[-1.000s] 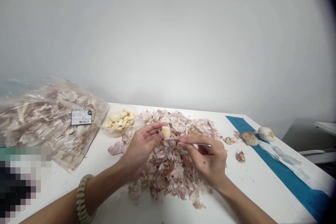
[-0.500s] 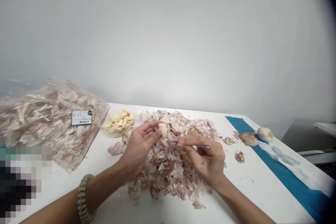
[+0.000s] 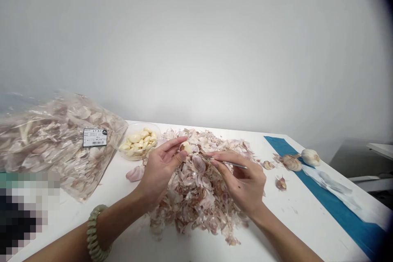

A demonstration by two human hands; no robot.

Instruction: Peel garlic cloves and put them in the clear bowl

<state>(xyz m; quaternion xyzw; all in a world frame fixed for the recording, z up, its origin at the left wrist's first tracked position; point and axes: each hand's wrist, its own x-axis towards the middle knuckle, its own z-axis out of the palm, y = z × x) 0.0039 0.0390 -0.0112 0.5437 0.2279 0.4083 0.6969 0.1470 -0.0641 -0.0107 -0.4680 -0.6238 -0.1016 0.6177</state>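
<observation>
My left hand [image 3: 162, 168] pinches a pale garlic clove [image 3: 186, 146] between thumb and fingers; a brown patch shows on the clove. My right hand [image 3: 241, 180] is closed around a thin metal tool [image 3: 231, 164], perhaps a small knife, its tip pointing left toward the clove but apart from it. Beneath both hands spreads a large heap of garlic skins [image 3: 202, 196]. Just left of my left hand lies a pinkish unpeeled garlic piece [image 3: 135, 173]. Behind it stands a clear plastic bowl [image 3: 125, 153] of peeled cloves [image 3: 139, 141].
A big clear bag of garlic skins [image 3: 61, 143] with a label fills the left side. At right, garlic bulbs [image 3: 310, 157] sit by a blue strip [image 3: 325, 196] with crumpled white plastic. A loose clove [image 3: 281, 183] lies nearer. A wall [image 3: 196, 49] rises behind the table.
My left hand and the clove have moved slightly left, and the clove has turned to show its brown patch. My right hand has drawn the metal tool slightly right, away from the clove.
</observation>
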